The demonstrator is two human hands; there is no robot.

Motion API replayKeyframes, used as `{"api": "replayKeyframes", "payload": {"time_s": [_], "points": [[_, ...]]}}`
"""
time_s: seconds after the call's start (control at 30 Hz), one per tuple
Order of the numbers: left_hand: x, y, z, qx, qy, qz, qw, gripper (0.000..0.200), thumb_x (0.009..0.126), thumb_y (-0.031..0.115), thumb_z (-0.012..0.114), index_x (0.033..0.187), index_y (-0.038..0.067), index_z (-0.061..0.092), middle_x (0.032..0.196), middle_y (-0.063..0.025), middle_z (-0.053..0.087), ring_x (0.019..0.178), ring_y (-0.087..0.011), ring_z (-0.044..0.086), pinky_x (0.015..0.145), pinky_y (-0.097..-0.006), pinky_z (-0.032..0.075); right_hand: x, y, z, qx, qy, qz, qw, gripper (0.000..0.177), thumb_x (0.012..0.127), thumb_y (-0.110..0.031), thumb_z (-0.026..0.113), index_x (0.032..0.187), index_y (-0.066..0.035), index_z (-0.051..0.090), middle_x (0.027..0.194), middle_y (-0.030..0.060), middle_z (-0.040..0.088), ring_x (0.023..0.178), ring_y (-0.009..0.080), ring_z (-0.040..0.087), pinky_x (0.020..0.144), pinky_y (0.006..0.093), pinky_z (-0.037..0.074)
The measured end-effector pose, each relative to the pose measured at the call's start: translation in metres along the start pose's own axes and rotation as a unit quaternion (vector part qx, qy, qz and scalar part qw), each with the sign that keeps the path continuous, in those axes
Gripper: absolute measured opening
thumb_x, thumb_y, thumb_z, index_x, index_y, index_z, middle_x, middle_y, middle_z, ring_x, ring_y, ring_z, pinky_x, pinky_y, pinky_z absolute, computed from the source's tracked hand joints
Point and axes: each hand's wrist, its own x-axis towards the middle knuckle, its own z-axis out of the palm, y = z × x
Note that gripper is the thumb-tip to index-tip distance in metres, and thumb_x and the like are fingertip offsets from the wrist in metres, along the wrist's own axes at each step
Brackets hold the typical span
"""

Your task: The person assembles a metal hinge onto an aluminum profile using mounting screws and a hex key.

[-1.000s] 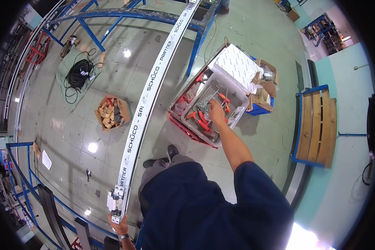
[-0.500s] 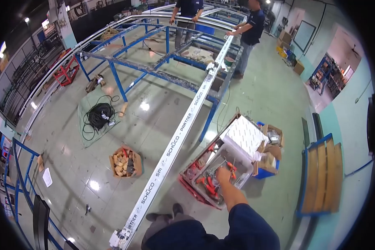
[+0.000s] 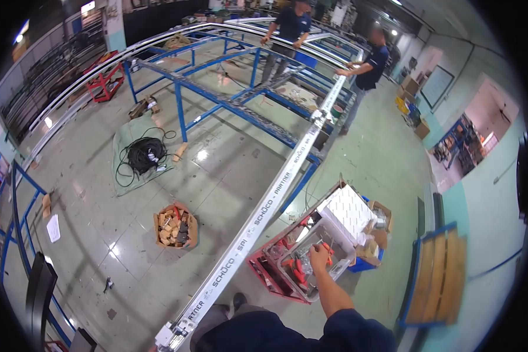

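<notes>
My right hand (image 3: 320, 257) reaches into a grey plastic bin (image 3: 347, 258) on the right. Its fingers are curled together among the tools, and whatever lies between them is too small to make out. Red-handled tools (image 3: 298, 273) and loose small parts lie in the bin around the hand. A long white aluminium profile (image 3: 240, 243) printed with lettering runs diagonally past my body to the blue frame, with a metal fitting (image 3: 173, 334) at its near end. My left hand is out of view.
A blue steel work frame (image 3: 217, 102) stands ahead. Two co-workers (image 3: 292, 26) (image 3: 376, 61) stand at its far side. On the floor are a box of wood blocks (image 3: 176, 226) and a coil of black cable (image 3: 144, 155). A wooden-slatted rack (image 3: 434, 276) leans right.
My view has shifted, so the frame and co-workers appear lower and farther right. My right hand remains in the bin, its fingers now more visible and bunched together.
</notes>
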Motion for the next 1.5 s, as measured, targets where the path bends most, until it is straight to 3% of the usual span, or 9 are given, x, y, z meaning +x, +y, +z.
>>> {"api": "replayKeyframes", "payload": {"time_s": [0.1,0.17,0.23,0.3,0.53,0.7,0.87,1.23,1.5], "points": [[0.008,-0.034,0.011,-0.052,-0.02,0.009,0.998,0.056,0.072,0.028,0.079,0.115,-0.003,0.064,0.098,-0.0229,0.07,0.089,-0.0381,0.067,0.079,-0.0437,0.052,-0.042,-0.105,0.015,0.175,-0.07,0.044,0.981,0.027,0.089,-0.016,0.063,0.1,0.008,0.068,0.081,0.0098,0.068,0.073,0.0145,0.065,0.066,0.0286,0.053],[0.013,-0.017,0.005,0.003,-0.018,-0.018,1.0,0.044,0.077,0.017,0.067,0.119,0.003,0.064,0.101,-0.0172,0.07,0.094,-0.0358,0.066,0.083,-0.0445,0.05,-0.077,-0.179,0.033,0.209,-0.133,0.01,0.969,0.027,0.09,-0.018,0.064,0.099,0.007,0.067,0.079,0.0077,0.066,0.07,0.0123,0.061,0.065,0.0283,0.052],[0.007,-0.015,0.007,0.085,0.019,0.039,0.995,0.057,0.063,0.021,0.084,0.115,0.011,0.063,0.105,-0.0121,0.066,0.097,-0.0364,0.06,0.086,-0.0459,0.046,-0.11,-0.235,0.064,0.234,-0.228,0.005,0.945,0.026,0.093,-0.02,0.064,0.096,0.006,0.066,0.075,0.0043,0.062,0.068,0.0107,0.057,0.066,0.0271,0.05],[0.008,-0.011,-0.001,0.056,-0.061,-0.038,0.996,0.063,0.059,0.014,0.08,0.119,0.011,0.062,0.111,-0.0109,0.065,0.101,-0.0341,0.06,0.088,-0.0465,0.044,-0.164,-0.311,0.084,0.044,-0.328,-0.106,0.938,0.023,0.094,-0.018,0.064,0.096,0.005,0.065,0.074,0.0033,0.061,0.067,0.0115,0.057,0.068,0.0254,0.05],[0.033,0.001,-0.028,-0.001,-0.015,0.024,1.0,0.059,0.064,0.016,0.077,0.119,0.008,0.059,0.117,-0.0093,0.065,0.1,-0.03,0.064,0.089,-0.0434,0.046,-0.276,-0.352,0.194,-0.074,-0.725,-0.157,0.666,0.018,0.092,-0.007,0.064,0.105,0.007,0.065,0.09,0.0092,0.069,0.077,0.0149,0.067,0.074,0.028,0.052],[0.043,-0.003,-0.027,-0.024,-0.024,0.035,0.999,0.052,0.067,0.021,0.073,0.114,0.003,0.061,0.115,-0.0106,0.066,0.097,-0.0283,0.065,0.088,-0.0403,0.048,-0.303,-0.363,0.255,-0.226,-0.833,-0.284,0.418,0.019,0.092,-0.013,0.064,0.105,0.0,0.067,0.091,0.0103,0.069,0.084,0.0214,0.067,0.076,0.0336,0.051],[0.051,-0.007,-0.022,-0.023,-0.039,0.03,0.999,0.045,0.071,0.022,0.069,0.111,0.002,0.062,0.114,-0.0124,0.067,0.1,-0.0281,0.067,0.086,-0.0402,0.05,-0.303,-0.332,0.287,-0.246,-0.89,-0.236,0.302,0.02,0.095,-0.018,0.06,0.108,-0.002,0.065,0.097,0.0127,0.065,0.094,0.0317,0.063,0.08,0.0389,0.049],[0.056,-0.008,-0.023,-0.021,-0.064,0.016,0.998,0.038,0.074,0.017,0.064,0.109,0.002,0.063,0.111,-0.0123,0.07,0.101,-0.0261,0.069,0.084,-0.0393,0.052,-0.308,-0.316,0.3,-0.217,-0.924,-0.219,0.228,0.019,0.098,-0.019,0.056,0.109,-0.006,0.065,0.098,0.011,0.061,0.092,0.0318,0.062,0.08,0.039,0.049],[0.029,-0.009,-0.02,0.015,-0.072,0.015,0.997,0.04,0.077,0.011,0.056,0.116,0.007,0.064,0.114,-0.0097,0.068,0.104,-0.0251,0.065,0.092,-0.045,0.045,-0.306,-0.302,0.281,-0.136,-0.912,-0.281,0.264,0.019,0.096,-0.02,0.058,0.104,-0.006,0.069,0.096,0.0149,0.063,0.094,0.0352,0.061,0.083,0.0427,0.048]]}}
